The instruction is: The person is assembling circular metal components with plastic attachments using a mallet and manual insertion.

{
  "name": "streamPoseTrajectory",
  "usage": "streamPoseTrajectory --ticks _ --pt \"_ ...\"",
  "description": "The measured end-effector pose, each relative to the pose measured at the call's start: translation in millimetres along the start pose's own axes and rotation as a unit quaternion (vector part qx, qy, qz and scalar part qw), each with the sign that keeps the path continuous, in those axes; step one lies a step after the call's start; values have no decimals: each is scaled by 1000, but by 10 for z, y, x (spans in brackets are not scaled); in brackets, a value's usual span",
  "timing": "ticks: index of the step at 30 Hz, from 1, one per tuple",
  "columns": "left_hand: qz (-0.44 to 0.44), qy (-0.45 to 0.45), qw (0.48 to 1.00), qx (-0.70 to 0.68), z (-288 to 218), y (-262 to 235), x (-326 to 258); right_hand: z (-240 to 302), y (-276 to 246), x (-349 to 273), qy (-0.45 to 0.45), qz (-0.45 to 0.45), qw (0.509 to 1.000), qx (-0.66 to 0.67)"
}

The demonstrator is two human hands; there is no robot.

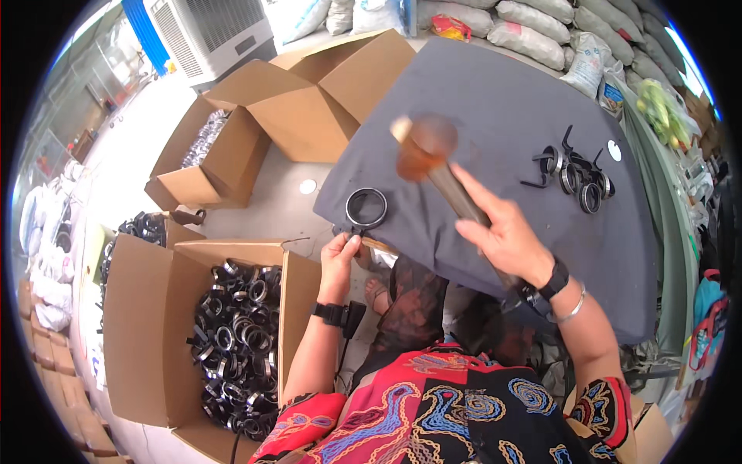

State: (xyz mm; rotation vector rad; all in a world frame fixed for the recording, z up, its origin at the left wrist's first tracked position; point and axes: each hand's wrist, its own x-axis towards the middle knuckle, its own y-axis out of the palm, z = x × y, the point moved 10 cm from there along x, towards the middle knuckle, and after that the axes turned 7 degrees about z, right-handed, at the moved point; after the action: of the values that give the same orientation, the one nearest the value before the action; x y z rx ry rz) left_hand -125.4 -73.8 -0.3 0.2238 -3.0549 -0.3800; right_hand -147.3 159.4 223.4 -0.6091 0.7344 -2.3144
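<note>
My left hand (338,259) is at the table's front left edge, thumb and fingers pinched on the short black tab of a round ring. That black ring (348,213), with a shiny inner rim, lies at the corner of the dark cloth-covered table (495,100). My right hand (510,236) is closed round the handle of a mallet (460,195), raised above the table to the right of the ring. The mallet's brownish head is smeared by motion. Several similar black-and-silver rings with straps (570,176) lie at the table's right side.
Left of me stands an open cardboard box (139,332) full of such rings. Beyond it, another open box (253,158) holds shiny metal pieces. A white disc (614,150) lies near the table's right edge. Stacked sacks (533,42) and an air cooler (209,35) stand behind.
</note>
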Motion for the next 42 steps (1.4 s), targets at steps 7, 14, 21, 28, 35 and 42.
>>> streamPoseTrajectory --ticks 7,14,21,28,35,42 --pt "8 -6 1000 -26 -8 53 -48 577 85 437 -191 -184 961 -74" --pt "-3 -15 1000 -25 18 -13 -74 -384 421 533 128 -8 969 213" --pt "22 -18 998 -60 2 133 -7 -472 871 -106 -49 -94 994 -12" --pt "3 -22 998 -60 18 65 -63 33 440 -201 -33 -101 993 56" --pt "1 -32 999 -27 93 32 -113 288 944 157 -68 99 970 -211" --pt "-31 -12 999 25 31 35 -72 -69 1332 638 -15 189 956 -225"
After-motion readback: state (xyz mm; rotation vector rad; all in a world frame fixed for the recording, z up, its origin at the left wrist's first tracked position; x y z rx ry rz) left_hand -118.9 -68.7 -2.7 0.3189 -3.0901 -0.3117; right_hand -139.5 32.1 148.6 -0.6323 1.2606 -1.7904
